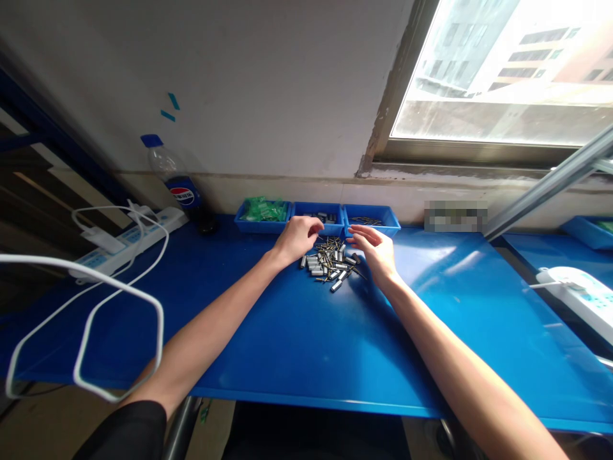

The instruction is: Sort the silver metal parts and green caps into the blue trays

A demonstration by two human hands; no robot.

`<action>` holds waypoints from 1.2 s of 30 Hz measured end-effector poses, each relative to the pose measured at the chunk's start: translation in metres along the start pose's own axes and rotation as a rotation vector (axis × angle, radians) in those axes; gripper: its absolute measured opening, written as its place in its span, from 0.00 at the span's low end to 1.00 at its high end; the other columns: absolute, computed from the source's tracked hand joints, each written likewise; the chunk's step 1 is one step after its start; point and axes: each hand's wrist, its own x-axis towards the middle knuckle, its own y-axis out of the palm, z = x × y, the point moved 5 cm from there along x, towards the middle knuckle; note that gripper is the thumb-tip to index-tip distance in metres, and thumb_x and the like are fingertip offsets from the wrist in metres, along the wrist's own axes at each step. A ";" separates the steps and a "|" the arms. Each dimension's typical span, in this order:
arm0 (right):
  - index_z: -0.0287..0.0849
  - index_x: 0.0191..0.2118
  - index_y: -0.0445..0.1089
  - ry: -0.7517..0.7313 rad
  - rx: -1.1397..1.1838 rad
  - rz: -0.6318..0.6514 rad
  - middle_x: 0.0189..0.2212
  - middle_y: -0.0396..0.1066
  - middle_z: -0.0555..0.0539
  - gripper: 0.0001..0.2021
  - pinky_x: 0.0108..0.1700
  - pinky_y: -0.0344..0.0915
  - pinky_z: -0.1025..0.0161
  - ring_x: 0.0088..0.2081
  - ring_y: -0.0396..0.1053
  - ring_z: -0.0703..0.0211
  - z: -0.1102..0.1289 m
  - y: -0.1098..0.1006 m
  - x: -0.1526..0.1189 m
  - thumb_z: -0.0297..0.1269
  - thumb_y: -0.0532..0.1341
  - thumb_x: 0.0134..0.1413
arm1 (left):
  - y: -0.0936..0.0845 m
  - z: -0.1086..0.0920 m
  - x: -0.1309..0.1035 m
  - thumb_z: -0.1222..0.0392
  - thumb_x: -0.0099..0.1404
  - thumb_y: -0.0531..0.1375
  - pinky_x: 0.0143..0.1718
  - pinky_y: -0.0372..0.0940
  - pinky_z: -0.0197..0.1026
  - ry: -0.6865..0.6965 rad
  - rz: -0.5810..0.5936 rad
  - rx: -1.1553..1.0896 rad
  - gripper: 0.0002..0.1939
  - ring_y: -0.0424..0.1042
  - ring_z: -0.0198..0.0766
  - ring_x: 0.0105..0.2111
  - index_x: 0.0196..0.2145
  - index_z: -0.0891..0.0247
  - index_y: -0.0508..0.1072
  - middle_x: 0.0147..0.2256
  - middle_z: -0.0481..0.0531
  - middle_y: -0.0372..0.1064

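A loose pile of metal parts lies on the blue table: silver cylinders (pixel 316 265) mixed with thin brass-and-dark screw-like pins (pixel 329 250). Over the pile's left back side is my left hand (pixel 295 241), its fingers curled in at the front edge of the middle blue bin (pixel 317 227). Whatever those fingers hold, if anything, is too small to make out. My right hand (pixel 377 252) hovers at the pile's right side, fingers stretched and a little apart, with nothing visible in them. It is close to the right blue bin (pixel 390 223), which contains thin dark pins (pixel 366 221).
A left blue bin (pixel 261 227) holds green plastic packets (pixel 263 208). A cola bottle (pixel 184 188) stands by the wall. White power strips (pixel 127 246) and looping white cables (pixel 160 319) occupy the left; another strip (pixel 582 294) lies right, beyond a metal bar (pixel 541 185).
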 end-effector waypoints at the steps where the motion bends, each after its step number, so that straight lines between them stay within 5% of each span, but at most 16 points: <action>1: 0.45 0.47 0.79 0.010 -0.005 0.009 0.46 0.81 0.42 0.18 0.48 0.76 0.50 0.42 0.80 0.48 0.001 0.001 0.000 0.48 0.69 0.54 | -0.002 -0.001 0.001 0.72 0.61 0.63 0.43 0.76 0.40 -0.009 -0.039 -0.052 0.10 0.81 0.41 0.37 0.38 0.65 0.82 0.38 0.55 0.82; 8: 0.43 0.46 0.80 0.101 0.011 0.157 0.34 0.81 0.44 0.23 0.44 0.74 0.53 0.35 0.77 0.52 0.008 0.012 -0.007 0.53 0.73 0.49 | -0.001 -0.012 0.002 0.60 0.59 0.70 0.42 0.78 0.42 -0.079 -0.025 -0.387 0.09 0.81 0.42 0.37 0.37 0.66 0.82 0.37 0.55 0.82; 16: 0.43 0.40 0.82 0.105 0.120 0.200 0.30 0.80 0.47 0.18 0.44 0.73 0.55 0.33 0.77 0.54 0.004 0.015 -0.007 0.50 0.76 0.47 | 0.005 -0.018 0.000 0.58 0.58 0.71 0.44 0.77 0.42 -0.067 0.051 -0.418 0.10 0.82 0.42 0.38 0.36 0.66 0.81 0.37 0.56 0.82; 19: 0.43 0.40 0.82 0.089 0.112 0.171 0.31 0.81 0.46 0.18 0.45 0.74 0.52 0.34 0.78 0.51 0.002 0.013 -0.005 0.50 0.75 0.47 | 0.006 -0.013 0.000 0.60 0.60 0.69 0.43 0.77 0.41 -0.053 0.070 -0.350 0.09 0.82 0.42 0.38 0.39 0.65 0.82 0.38 0.55 0.82; 22: 0.44 0.41 0.81 -0.005 0.089 0.013 0.36 0.82 0.44 0.18 0.50 0.75 0.49 0.38 0.80 0.48 0.005 0.003 -0.002 0.50 0.74 0.49 | 0.009 -0.007 -0.001 0.65 0.63 0.65 0.47 0.76 0.41 -0.018 0.144 -0.191 0.10 0.82 0.42 0.40 0.43 0.65 0.82 0.40 0.55 0.82; 28: 0.44 0.52 0.76 -0.092 0.047 -0.130 0.54 0.78 0.38 0.26 0.59 0.73 0.43 0.52 0.79 0.43 0.003 -0.012 0.002 0.50 0.72 0.50 | 0.019 0.001 -0.008 0.71 0.63 0.62 0.60 0.69 0.43 0.060 0.353 0.130 0.20 0.78 0.45 0.54 0.51 0.61 0.82 0.52 0.55 0.80; 36: 0.45 0.48 0.77 -0.053 0.029 -0.099 0.51 0.79 0.38 0.21 0.53 0.76 0.45 0.46 0.81 0.43 0.000 -0.007 0.002 0.53 0.69 0.53 | 0.017 0.000 -0.009 0.71 0.62 0.61 0.45 0.72 0.37 0.004 0.317 0.255 0.16 0.80 0.43 0.43 0.45 0.59 0.82 0.43 0.53 0.81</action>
